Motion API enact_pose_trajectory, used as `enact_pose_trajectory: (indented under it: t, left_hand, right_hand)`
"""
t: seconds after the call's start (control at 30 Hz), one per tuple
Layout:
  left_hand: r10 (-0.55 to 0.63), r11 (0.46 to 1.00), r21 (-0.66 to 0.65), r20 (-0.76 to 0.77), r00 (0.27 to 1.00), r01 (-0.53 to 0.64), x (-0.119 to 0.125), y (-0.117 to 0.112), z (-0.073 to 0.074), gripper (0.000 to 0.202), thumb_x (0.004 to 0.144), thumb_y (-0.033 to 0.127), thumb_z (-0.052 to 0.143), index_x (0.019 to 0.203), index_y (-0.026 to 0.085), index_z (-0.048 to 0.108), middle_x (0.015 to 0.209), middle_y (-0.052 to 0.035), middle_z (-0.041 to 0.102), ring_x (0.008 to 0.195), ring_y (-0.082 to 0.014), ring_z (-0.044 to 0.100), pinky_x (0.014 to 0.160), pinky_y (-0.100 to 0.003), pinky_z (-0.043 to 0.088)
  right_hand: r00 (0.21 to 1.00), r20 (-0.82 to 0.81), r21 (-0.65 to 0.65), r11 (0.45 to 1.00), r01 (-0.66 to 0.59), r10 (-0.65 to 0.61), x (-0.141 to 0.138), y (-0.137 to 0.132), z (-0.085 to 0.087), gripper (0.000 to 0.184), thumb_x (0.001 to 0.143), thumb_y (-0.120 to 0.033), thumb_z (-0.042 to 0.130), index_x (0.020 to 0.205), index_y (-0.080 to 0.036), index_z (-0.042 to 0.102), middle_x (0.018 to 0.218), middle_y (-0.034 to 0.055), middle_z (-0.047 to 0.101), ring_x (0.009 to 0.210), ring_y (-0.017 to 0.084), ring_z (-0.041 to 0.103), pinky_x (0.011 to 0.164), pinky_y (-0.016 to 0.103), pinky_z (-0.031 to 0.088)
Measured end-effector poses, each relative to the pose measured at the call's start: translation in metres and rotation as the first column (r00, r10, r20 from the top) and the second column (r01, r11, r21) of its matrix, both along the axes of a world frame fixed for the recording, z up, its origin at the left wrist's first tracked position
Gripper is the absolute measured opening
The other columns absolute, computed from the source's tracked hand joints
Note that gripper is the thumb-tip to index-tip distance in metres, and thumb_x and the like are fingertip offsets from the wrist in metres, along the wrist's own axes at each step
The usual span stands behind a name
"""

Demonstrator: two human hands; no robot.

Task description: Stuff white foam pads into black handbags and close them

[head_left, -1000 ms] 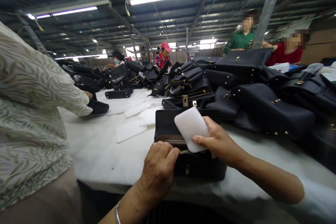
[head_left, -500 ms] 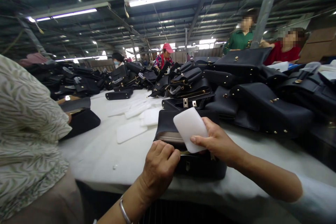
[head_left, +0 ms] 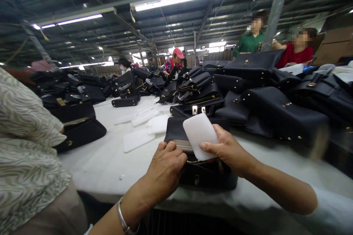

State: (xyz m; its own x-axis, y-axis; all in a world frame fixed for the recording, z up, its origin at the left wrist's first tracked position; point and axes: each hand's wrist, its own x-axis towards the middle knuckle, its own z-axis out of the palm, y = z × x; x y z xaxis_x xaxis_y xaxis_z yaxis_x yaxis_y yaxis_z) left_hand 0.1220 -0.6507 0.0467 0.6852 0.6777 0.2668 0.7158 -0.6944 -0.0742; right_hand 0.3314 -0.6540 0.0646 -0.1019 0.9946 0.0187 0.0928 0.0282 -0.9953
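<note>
A black handbag (head_left: 209, 176) lies in front of me with its flap folded back and its brass zip parted, so a pale lining shows. My left hand (head_left: 168, 169) has its fingers curled over the bag's left edge by the zip; the fingertips are hidden inside. Over the opening, my right hand (head_left: 227, 148) pinches a white foam sheet (head_left: 199, 134) with rounded corners, thumb on its face. The sheet is tilted and its lower edge reaches the zip.
More white foam sheets (head_left: 139, 139) lie on the white-covered table (head_left: 102, 169). Black handbags (head_left: 286, 114) are heaped at the back and right. At left a person in a patterned shirt (head_left: 24, 136) handles another black bag (head_left: 82, 126). Several people stand farther off.
My left hand has shifted slightly up along the bag's edge. The right hand keeps the foam sheet nearly still. The neighbour's bag at left has been turned, its clasp now showing.
</note>
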Motion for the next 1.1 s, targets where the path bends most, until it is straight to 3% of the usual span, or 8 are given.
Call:
enact_pose_trajectory:
  t: [0.23, 0.33, 0.43, 0.6, 0.67, 0.77, 0.9, 1.1]
  left_hand:
    - [0.022, 1.0, -0.002, -0.072, 0.997, -0.023, -0.004, -0.006, 0.011, 0.009, 0.086, 0.022, 0.051, 0.078, 0.021, 0.055, 0.079, -0.0024, 0.063, 0.091, -0.0239, 0.05, 0.084, -0.045, 0.032]
    - [0.008, 0.999, -0.035, -0.101, 0.995, -0.012, -0.005, -0.006, 0.019, 0.003, 0.082, 0.018, 0.053, 0.083, 0.02, 0.056, 0.086, -0.0033, 0.065, 0.114, -0.0302, 0.049, 0.103, -0.054, 0.026]
    - [-0.037, 0.994, -0.108, -0.06, 0.998, 0.03, -0.009, -0.007, 0.02, 0.014, 0.077, 0.018, 0.057, 0.091, 0.021, 0.055, 0.104, -0.0025, 0.065, 0.138, -0.0348, 0.028, 0.113, -0.06, 0.007]
    - [0.009, 0.985, -0.175, 0.031, 0.999, -0.003, -0.015, -0.011, 0.008, 0.026, 0.069, 0.017, 0.063, 0.093, 0.024, 0.055, 0.132, -0.0002, 0.054, 0.145, -0.0356, 0.008, 0.116, -0.059, 0.0]
    - [0.019, 0.986, -0.165, 0.056, 0.998, -0.01, -0.015, -0.012, 0.003, 0.025, 0.069, 0.017, 0.063, 0.092, 0.024, 0.057, 0.137, -0.0004, 0.05, 0.146, -0.0359, 0.004, 0.117, -0.058, 0.0]
    - [0.032, 0.987, -0.157, 0.088, 0.996, -0.018, -0.014, -0.014, -0.001, 0.025, 0.07, 0.018, 0.064, 0.093, 0.025, 0.058, 0.14, -0.0015, 0.048, 0.145, -0.0374, 0.008, 0.116, -0.06, 0.001]
    - [0.038, 0.987, -0.161, 0.113, 0.993, -0.019, -0.015, -0.015, -0.002, 0.024, 0.07, 0.019, 0.065, 0.093, 0.025, 0.06, 0.127, -0.003, 0.056, 0.144, -0.0381, 0.009, 0.115, -0.062, 0.004]
    - [0.017, 0.988, -0.156, 0.113, 0.994, 0.001, -0.02, -0.017, -0.005, 0.03, 0.074, 0.02, 0.062, 0.104, 0.026, 0.06, 0.143, -0.0047, 0.045, 0.145, -0.0394, 0.004, 0.114, -0.066, 0.009]
  right_hand:
    - [1.0, -0.024, -0.043, 0.999, -0.011, 0.01, 0.001, -0.001, 0.001, 0.054, 0.069, -0.039, 0.07, 0.113, -0.02, 0.047, 0.095, 0.0054, 0.066, 0.078, 0.021, 0.063, 0.06, 0.029, 0.055]
    - [0.999, -0.017, -0.057, 0.998, -0.031, 0.03, 0.0, -0.001, -0.001, 0.058, 0.069, -0.04, 0.07, 0.118, -0.021, 0.045, 0.095, 0.0057, 0.067, 0.079, 0.022, 0.064, 0.062, 0.03, 0.056]
    - [1.0, 0.022, -0.041, 0.999, -0.016, 0.017, 0.005, 0.0, 0.003, 0.062, 0.072, -0.041, 0.068, 0.125, -0.023, 0.041, 0.099, 0.0063, 0.066, 0.079, 0.023, 0.065, 0.056, 0.03, 0.055]
    - [0.96, 0.266, 0.272, 0.962, 0.007, -0.082, 0.025, 0.005, 0.036, 0.066, 0.076, -0.036, 0.065, 0.136, -0.027, 0.037, 0.109, 0.0057, 0.065, 0.086, 0.024, 0.066, 0.063, 0.031, 0.056]
    - [0.859, 0.495, 0.419, 0.902, -0.101, -0.133, 0.027, 0.004, 0.051, 0.064, 0.077, -0.033, 0.064, 0.136, -0.028, 0.04, 0.117, 0.0048, 0.063, 0.096, 0.026, 0.065, 0.079, 0.036, 0.055]
    - [0.579, 0.793, 0.431, 0.846, -0.315, -0.189, 0.015, -0.003, 0.062, 0.065, 0.081, -0.028, 0.062, 0.141, -0.031, 0.035, 0.12, 0.0057, 0.063, 0.104, 0.028, 0.063, 0.088, 0.041, 0.05]
    - [0.196, 0.956, 0.29, 0.812, -0.506, -0.219, -0.01, -0.014, 0.057, 0.072, 0.084, -0.018, 0.053, 0.147, -0.03, 0.022, 0.099, 0.0065, 0.068, 0.082, 0.027, 0.068, 0.065, 0.035, 0.049]
    - [-0.081, 0.966, 0.112, 0.681, -0.724, -0.245, -0.021, -0.029, 0.06, 0.048, 0.08, -0.013, 0.056, 0.127, -0.023, 0.049, 0.085, 0.0057, 0.067, 0.067, 0.024, 0.067, 0.049, 0.029, 0.034]
